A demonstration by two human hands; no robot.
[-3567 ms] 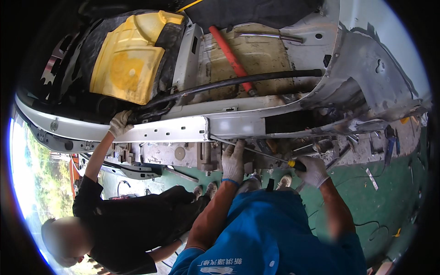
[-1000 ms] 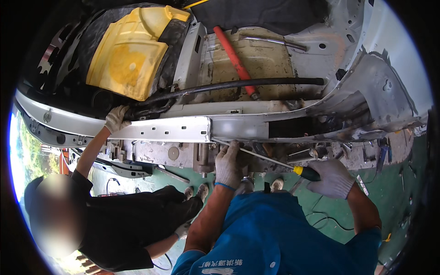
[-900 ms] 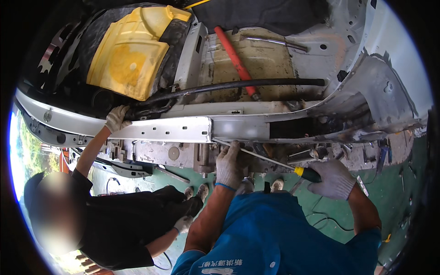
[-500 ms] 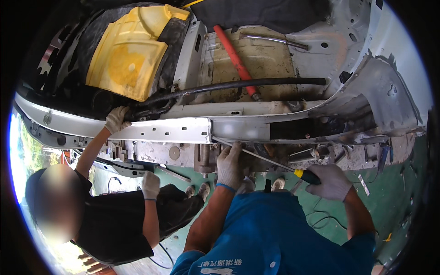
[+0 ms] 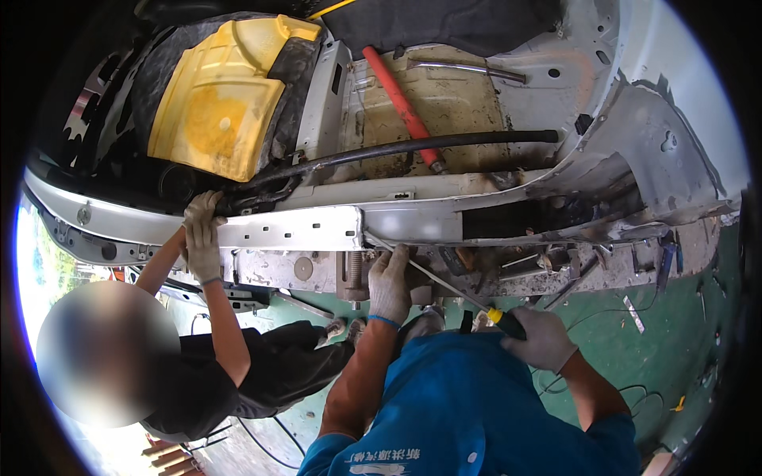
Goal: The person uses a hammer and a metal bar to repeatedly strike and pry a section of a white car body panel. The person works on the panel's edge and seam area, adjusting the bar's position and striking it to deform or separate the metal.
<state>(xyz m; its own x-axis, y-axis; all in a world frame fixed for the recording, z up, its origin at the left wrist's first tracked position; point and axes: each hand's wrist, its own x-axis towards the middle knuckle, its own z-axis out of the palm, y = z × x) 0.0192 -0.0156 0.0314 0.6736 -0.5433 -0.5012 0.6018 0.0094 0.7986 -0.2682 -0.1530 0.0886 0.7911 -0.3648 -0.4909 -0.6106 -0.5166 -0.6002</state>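
Note:
A long screwdriver (image 5: 448, 285) with a yellow and dark handle slants across the front of the car body. Its tip meets the end of a white slotted metal panel (image 5: 298, 230) on the sill. My right hand (image 5: 541, 339), in a pale work glove, is closed round the handle. Close to the tip, my gloved left hand (image 5: 388, 287) has its fingertips gathered at the shaft, appearing to steady it; the palm side is hidden. Right of the panel, the bare grey sill (image 5: 413, 222) carries on toward an opened dark cavity (image 5: 516, 220).
At left, a co-worker's gloved hands (image 5: 202, 238) rest on the panel. Inside the body lie a red bar (image 5: 399, 103), a black hose (image 5: 444, 143), a metal rod (image 5: 468, 70) and yellow foam (image 5: 218, 111). Tools lie along the bench ledge (image 5: 619, 270) below the sill.
My right hand and the screwdriver handle have swung left and slightly down, making the shaft steeper. The co-worker's lower hand has risen to join the other on the panel.

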